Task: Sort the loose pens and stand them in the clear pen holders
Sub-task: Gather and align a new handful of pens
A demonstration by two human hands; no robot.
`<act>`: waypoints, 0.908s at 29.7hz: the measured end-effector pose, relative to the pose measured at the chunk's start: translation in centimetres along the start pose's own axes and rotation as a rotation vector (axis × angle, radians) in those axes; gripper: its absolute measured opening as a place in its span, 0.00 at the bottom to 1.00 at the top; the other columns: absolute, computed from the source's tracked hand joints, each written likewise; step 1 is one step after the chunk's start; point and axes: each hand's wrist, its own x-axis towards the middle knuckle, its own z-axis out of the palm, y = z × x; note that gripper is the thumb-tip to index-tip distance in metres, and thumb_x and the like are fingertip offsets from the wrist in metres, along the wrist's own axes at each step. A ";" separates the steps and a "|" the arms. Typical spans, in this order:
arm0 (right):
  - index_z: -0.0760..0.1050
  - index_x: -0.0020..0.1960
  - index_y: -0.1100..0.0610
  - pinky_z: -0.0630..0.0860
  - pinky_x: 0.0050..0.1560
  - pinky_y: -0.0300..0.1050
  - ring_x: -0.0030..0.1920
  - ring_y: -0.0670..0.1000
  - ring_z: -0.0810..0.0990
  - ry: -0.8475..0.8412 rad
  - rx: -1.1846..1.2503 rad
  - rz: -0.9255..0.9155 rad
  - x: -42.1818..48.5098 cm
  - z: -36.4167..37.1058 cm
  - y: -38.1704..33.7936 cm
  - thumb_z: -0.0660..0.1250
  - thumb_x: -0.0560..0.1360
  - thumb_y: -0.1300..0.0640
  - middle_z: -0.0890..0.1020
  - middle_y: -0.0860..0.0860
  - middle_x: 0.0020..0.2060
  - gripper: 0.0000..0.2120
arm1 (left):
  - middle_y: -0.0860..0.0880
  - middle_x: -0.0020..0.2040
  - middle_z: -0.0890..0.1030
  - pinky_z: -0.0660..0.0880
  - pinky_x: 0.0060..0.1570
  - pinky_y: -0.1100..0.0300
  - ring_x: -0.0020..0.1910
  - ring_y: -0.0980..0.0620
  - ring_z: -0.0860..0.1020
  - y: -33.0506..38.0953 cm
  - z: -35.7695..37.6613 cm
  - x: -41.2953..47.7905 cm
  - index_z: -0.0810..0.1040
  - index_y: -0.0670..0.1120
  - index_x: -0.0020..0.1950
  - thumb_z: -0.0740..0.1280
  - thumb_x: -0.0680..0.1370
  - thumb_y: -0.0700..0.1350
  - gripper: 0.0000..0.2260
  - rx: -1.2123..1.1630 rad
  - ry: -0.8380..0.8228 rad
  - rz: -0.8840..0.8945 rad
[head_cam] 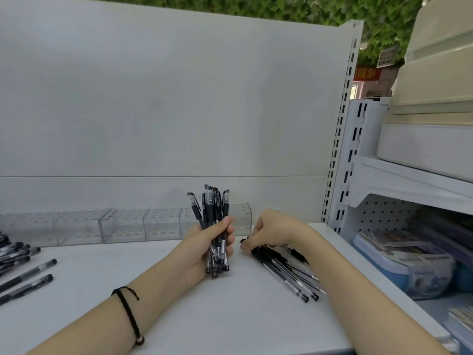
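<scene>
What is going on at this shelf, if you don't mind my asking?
A person is gathering black pens. The left hand holds a bunch of pens upright, while the right hand pinches a pen from a small pile on the white shelf. More loose pens lie at the far left. The clear pen holders along the back have no pens standing in them yet.

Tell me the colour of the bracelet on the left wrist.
Black braided bracelet, seen in the head view.

Clear glossy plastic pen holders [122,224]
</scene>
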 end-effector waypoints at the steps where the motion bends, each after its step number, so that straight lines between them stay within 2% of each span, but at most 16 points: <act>1: 0.72 0.37 0.55 0.61 0.27 0.38 0.25 0.48 0.66 -0.007 0.052 0.003 0.0 -0.2 0.1 0.77 0.66 0.47 0.69 0.48 0.26 0.16 | 0.49 0.33 0.79 0.76 0.27 0.63 0.29 0.54 0.78 0.0 0.0 0.0 0.79 0.41 0.51 0.67 0.77 0.41 0.05 0.000 0.011 -0.001; 4: 0.72 0.34 0.54 0.58 0.24 0.37 0.23 0.47 0.63 -0.033 0.281 -0.018 -0.2 -1.1 0.3 0.77 0.66 0.47 0.68 0.47 0.25 0.17 | 0.47 0.35 0.81 0.79 0.30 0.61 0.30 0.52 0.80 0.1 -0.1 0.0 0.78 0.41 0.46 0.66 0.79 0.40 0.04 0.018 0.051 -0.023; 9: 0.72 0.31 0.53 0.54 0.25 0.36 0.22 0.44 0.61 -0.069 0.706 -0.157 -0.5 -1.6 0.2 0.73 0.72 0.54 0.67 0.45 0.21 0.14 | 0.39 0.47 0.85 0.83 0.41 0.53 0.41 0.45 0.85 0.5 0.4 -0.6 0.77 0.39 0.47 0.65 0.78 0.39 0.04 0.028 -0.015 -0.131; 14: 0.72 0.32 0.53 0.55 0.22 0.34 0.23 0.43 0.61 -0.053 0.865 -0.218 -0.5 -1.2 -0.3 0.72 0.71 0.52 0.67 0.44 0.22 0.13 | 0.36 0.56 0.82 0.79 0.55 0.45 0.56 0.39 0.81 0.4 0.9 -1.5 0.77 0.34 0.61 0.66 0.77 0.42 0.16 0.132 -0.199 -0.171; 17: 0.70 0.34 0.54 0.54 0.22 0.34 0.23 0.43 0.58 -0.018 0.910 -0.241 -0.3 -1.0 -0.4 0.72 0.69 0.50 0.64 0.46 0.22 0.14 | 0.37 0.55 0.83 0.81 0.51 0.47 0.52 0.41 0.83 0.6 1.0 -1.9 0.76 0.36 0.62 0.64 0.78 0.43 0.15 0.091 -0.242 -0.140; 22: 0.72 0.35 0.56 0.54 0.21 0.35 0.21 0.43 0.57 0.048 0.960 -0.274 -0.1 -0.4 -0.6 0.71 0.70 0.50 0.66 0.49 0.25 0.13 | 0.40 0.50 0.85 0.82 0.41 0.54 0.46 0.45 0.85 0.4 1.1 -2.1 0.78 0.40 0.55 0.68 0.73 0.40 0.12 0.087 -0.229 -0.074; 24: 0.73 0.37 0.56 0.55 0.21 0.34 0.21 0.43 0.57 0.074 0.940 -0.302 -0.2 -0.1 -0.8 0.70 0.73 0.52 0.68 0.46 0.23 0.11 | 0.42 0.45 0.85 0.81 0.39 0.56 0.40 0.47 0.84 0.3 0.9 -1.9 0.78 0.41 0.53 0.72 0.71 0.40 0.12 0.134 -0.220 -0.069; 27: 0.74 0.42 0.57 0.57 0.22 0.33 0.21 0.42 0.59 0.118 0.861 -0.340 -0.4 0.2 -1.4 0.70 0.75 0.53 0.70 0.42 0.22 0.09 | 0.45 0.36 0.77 0.76 0.38 0.56 0.32 0.49 0.77 0.0 0.7 -1.8 0.75 0.43 0.45 0.77 0.67 0.40 0.13 0.180 -0.272 -0.092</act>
